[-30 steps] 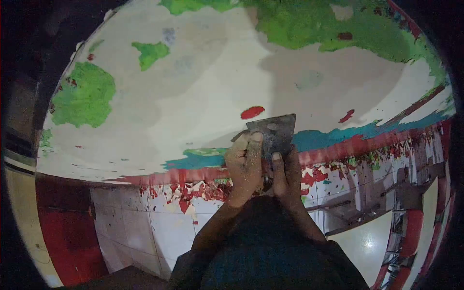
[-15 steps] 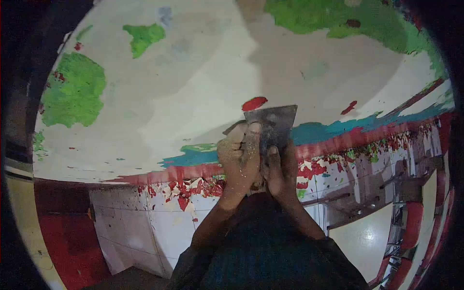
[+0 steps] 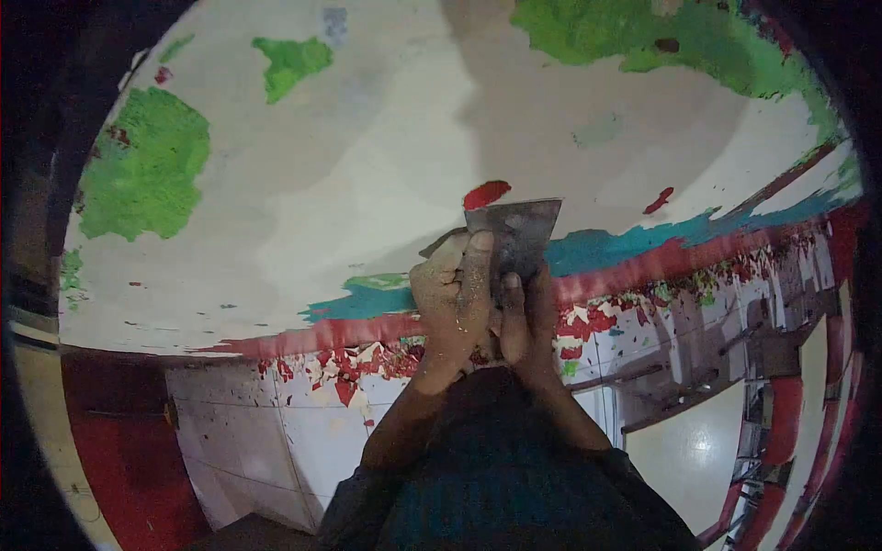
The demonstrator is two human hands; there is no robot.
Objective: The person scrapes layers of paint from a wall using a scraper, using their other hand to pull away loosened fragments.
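Both of my hands grip one flat grey metal scraper (image 3: 528,225), its straight edge against the pale wall surface (image 3: 386,156). On the left side of the tool, my left hand (image 3: 457,289) is closed with its thumb on the blade. My right hand (image 3: 528,321) wraps the lower part from the right, thumb upward. Just above the blade's upper left corner lies a small red patch (image 3: 487,194). Pale dust covers the fingers. The tool's handle is mostly hidden by the hands.
Green patches (image 3: 147,165) mark the pale surface at left and top. A teal strip (image 3: 606,246) and a red band (image 3: 634,275) run below, over a white tiled wall (image 3: 230,413) with flaking paint. A glossy pale panel (image 3: 689,450) stands at lower right.
The view has shifted slightly against the wall. Both hands and the scraper remain near the red patch, which shows a little more of itself above the blade.
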